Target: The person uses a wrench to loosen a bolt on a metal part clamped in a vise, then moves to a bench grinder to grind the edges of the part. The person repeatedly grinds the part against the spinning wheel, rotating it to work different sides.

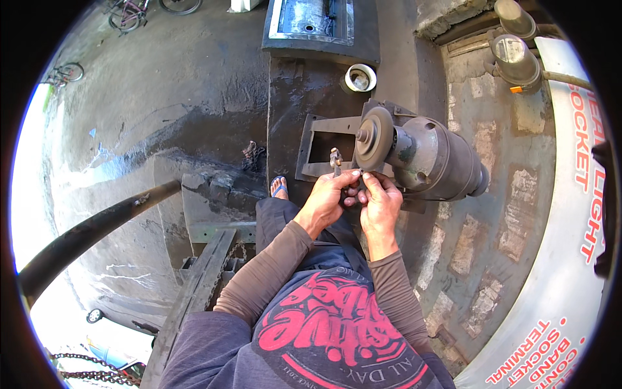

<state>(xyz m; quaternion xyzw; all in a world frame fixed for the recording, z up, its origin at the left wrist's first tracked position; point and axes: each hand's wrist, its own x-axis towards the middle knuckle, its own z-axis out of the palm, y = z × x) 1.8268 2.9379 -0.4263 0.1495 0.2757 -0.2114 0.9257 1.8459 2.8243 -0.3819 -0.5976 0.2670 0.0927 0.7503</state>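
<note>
My left hand (330, 198) grips a small dark metal piece (335, 160) with a brass-coloured tip, held upright. My right hand (377, 201) is closed just beside it, thumb and fingers pinched near the lower edge of a grey wheel (372, 141); what it holds is too small and hidden to make out. The wheel sits on a grimy cylindrical motor (436, 159). Behind my hands is a steel mounting frame (306, 146) with a square opening.
A metal basin (311, 19), a white bucket (360, 78) and two cylindrical housings (515, 61) stand beyond. A black pipe (97, 230), a steel beam (194, 292) and chains (97, 376) are at left. A white printed banner (560, 227) lines the right; bicycles (126, 16) stand far back.
</note>
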